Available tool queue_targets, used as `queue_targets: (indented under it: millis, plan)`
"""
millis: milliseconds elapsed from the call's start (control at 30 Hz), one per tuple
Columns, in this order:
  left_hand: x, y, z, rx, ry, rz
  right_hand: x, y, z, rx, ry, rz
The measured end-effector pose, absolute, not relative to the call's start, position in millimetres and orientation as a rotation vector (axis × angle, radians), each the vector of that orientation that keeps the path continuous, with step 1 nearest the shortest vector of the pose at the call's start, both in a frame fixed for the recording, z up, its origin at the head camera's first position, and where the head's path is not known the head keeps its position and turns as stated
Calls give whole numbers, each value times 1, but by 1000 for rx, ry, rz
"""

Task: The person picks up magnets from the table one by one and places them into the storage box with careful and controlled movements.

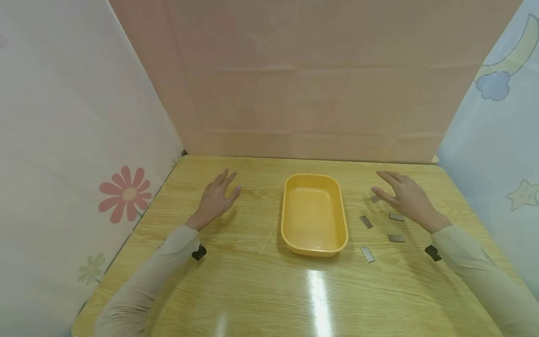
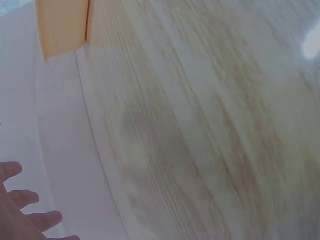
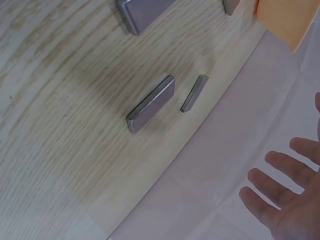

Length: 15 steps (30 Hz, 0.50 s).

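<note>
L hand (image 1: 214,199) & R hand (image 1: 409,197) apart, holding nothing.
Bars (image 1: 396,238) right of tub (image 1: 313,217), hands either side; prob. best pinch bars' edges.

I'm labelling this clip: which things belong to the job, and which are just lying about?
Likely part of the job:
yellow tray, between left hand and right hand
five metallic bars, near the right hand

Just surroundings:
wooden table
pinkish backdrop
flower-printed sheet
</note>
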<state>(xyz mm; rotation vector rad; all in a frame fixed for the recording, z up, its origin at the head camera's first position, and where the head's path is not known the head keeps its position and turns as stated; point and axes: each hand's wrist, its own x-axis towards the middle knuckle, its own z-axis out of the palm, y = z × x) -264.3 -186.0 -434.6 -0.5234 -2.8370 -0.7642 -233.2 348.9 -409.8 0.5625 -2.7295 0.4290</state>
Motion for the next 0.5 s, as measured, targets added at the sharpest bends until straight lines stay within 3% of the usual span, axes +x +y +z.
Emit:
queue_targets:
  millis: [500]
  plan:
    - [-260, -178, -434, -592, -2791, -838, -235, 346, -412, 605, -2741, 437]
